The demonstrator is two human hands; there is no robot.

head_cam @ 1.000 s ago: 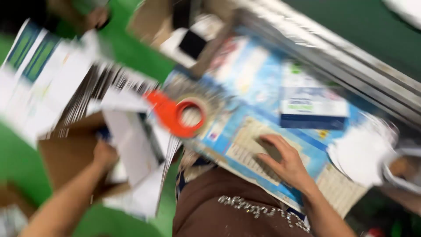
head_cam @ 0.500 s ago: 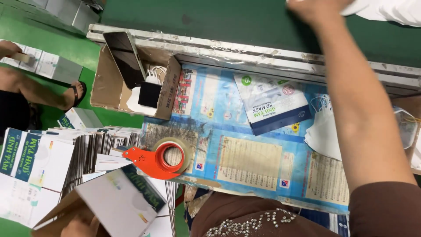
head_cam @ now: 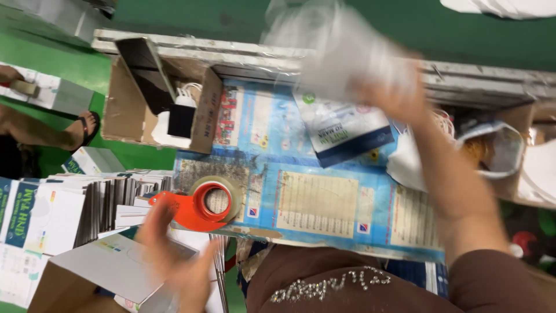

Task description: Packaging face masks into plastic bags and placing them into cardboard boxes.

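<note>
My right hand (head_cam: 394,95) is raised over the work surface and shut on a blurred clear plastic bag (head_cam: 341,52). Below it lies a white and blue carton of masks (head_cam: 344,133) on the blue printed sheet (head_cam: 313,197) that covers the table. My left hand (head_cam: 176,255) is blurred at the lower left, fingers apart, holding nothing, over an open white carton (head_cam: 110,266). An orange tape dispenser (head_cam: 200,206) with a roll of clear tape sits just above that hand at the sheet's left edge.
A stack of flat white and blue cartons (head_cam: 75,203) stands at the left. A brown cardboard box (head_cam: 153,101) holding a dark phone sits at the back left. Loose white masks (head_cam: 492,150) lie at the right. Another person's sandalled foot (head_cam: 81,130) is on the green floor at far left.
My right hand has come down from the top edge toward the table with the plastic bag in it. My left hand has risen into view near the tape dispenser.
</note>
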